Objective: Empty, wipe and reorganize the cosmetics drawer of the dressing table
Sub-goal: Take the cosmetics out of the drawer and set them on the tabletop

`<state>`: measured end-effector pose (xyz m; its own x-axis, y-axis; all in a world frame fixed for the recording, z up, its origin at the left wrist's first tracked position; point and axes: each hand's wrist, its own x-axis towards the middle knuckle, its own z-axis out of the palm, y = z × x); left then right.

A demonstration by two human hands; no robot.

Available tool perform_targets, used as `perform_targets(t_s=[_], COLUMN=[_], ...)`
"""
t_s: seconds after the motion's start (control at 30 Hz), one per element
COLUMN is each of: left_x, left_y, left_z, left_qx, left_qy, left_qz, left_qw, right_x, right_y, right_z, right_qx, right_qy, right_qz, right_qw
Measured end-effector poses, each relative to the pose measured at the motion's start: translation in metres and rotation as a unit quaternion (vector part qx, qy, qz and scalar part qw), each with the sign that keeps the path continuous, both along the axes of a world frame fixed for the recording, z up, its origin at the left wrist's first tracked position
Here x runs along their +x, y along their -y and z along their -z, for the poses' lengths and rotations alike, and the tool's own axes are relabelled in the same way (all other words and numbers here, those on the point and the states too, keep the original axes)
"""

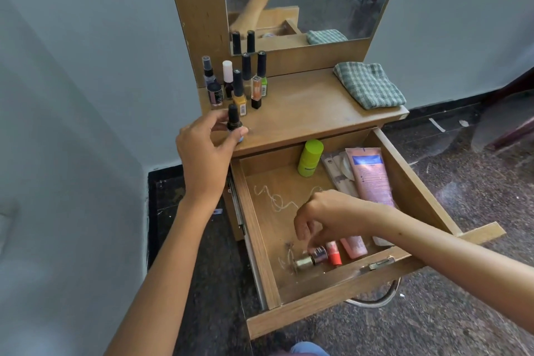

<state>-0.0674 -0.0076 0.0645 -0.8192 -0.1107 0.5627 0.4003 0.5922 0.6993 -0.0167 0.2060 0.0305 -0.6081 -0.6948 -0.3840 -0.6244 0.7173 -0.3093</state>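
Tabletop (303,113): bottles already out, above drawer (260,240).
Left hand (202,150): fingers pinch dark bottle (234,120).
Right hand (320,217): curled fingers reaching small bottle (313,258); grip unclear.
Left: tubes (370,179), wiping.

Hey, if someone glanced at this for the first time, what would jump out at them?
Probably the open drawer pulled out below the tabletop, with the right hand reaching down to the small bottles at its front. Next, the left hand holding a dark nail polish bottle at the tabletop's front left, by a standing cluster of bottles.
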Motion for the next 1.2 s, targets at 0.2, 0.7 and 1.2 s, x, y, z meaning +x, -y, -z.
perform_targets(t_s=[0.2,0.7,1.2], left_x=[-0.008,-0.022,-0.027], left_y=[0.002,0.018,0.022], left_z=[-0.002,0.002,0.005], left_qx=[0.040,0.058,0.078], left_qy=[0.029,0.048,0.073], left_qz=[-0.009,-0.030,-0.035], left_qw=[0.999,0.997,0.994], right_x=[-0.001,-0.039,-0.091], right_y=[-0.001,0.015,0.062], right_z=[0.003,-0.048,-0.040], right_qx=[0.045,-0.458,-0.445], right_qy=[-0.086,-0.033,-0.150], right_qz=[0.007,0.244,0.321], right_qw=[0.995,0.854,0.822])
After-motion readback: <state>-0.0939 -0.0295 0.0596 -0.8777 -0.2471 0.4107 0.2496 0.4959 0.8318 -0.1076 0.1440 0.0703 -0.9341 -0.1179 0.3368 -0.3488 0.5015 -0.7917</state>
